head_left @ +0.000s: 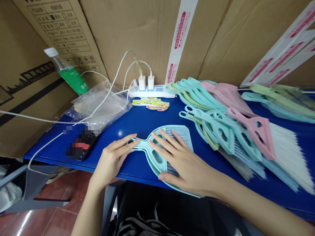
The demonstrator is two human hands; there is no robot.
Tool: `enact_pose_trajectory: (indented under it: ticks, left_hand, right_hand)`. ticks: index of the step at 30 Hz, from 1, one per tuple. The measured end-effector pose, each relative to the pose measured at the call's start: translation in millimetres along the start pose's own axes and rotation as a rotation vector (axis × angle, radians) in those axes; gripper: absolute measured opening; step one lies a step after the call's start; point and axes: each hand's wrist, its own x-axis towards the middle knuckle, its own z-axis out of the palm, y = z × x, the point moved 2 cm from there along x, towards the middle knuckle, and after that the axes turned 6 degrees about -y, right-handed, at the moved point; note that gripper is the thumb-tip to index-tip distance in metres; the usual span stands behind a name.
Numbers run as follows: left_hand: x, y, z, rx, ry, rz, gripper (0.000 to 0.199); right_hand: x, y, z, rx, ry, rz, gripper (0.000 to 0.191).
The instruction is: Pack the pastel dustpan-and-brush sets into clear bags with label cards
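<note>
A teal dustpan (154, 165) lies on the blue table near its front edge, with a teal brush (158, 156) nested in it and grey bristles towards the right. My left hand (120, 152) pinches the handle end of the pair. Spread over the brush head and pan is my right hand (178, 159), its fingers apart and resting flat on top. To the right lie more brushes in teal, green and pink, among them a pink brush (263, 136). Behind them overlap several dustpans, including a pink dustpan (231, 93).
A power strip (157, 91) with plugged-in white chargers stands against the cardboard. Yellow sachets (152, 103) lie before it. At left are clear plastic bags (100, 101), a bottle (71, 77), a phone (83, 146) and a white cable crossing the table (61, 159).
</note>
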Motion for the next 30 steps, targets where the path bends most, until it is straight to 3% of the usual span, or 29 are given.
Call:
enact_pose_trajectory:
  ticks: [9, 18, 30]
  left_hand:
    - [-0.9, 0.7, 0.5, -0.001, -0.016, -0.001, 0.031]
    - [1.3, 3.9, -0.8, -0.033, -0.036, -0.048, 0.026]
    - [1.6, 4.2, -1.0, -0.007, -0.010, -0.001, 0.020]
  right_hand:
    - [2.0, -1.2, 0.8, 0.003, -0.016, 0.030, 0.074]
    - [-2.0, -2.3, 0.1, 0.008, 0.095, 0.015, 0.064]
    - [-2.8, -2.8, -2.2, -0.012, 0.123, 0.007, 0.061]
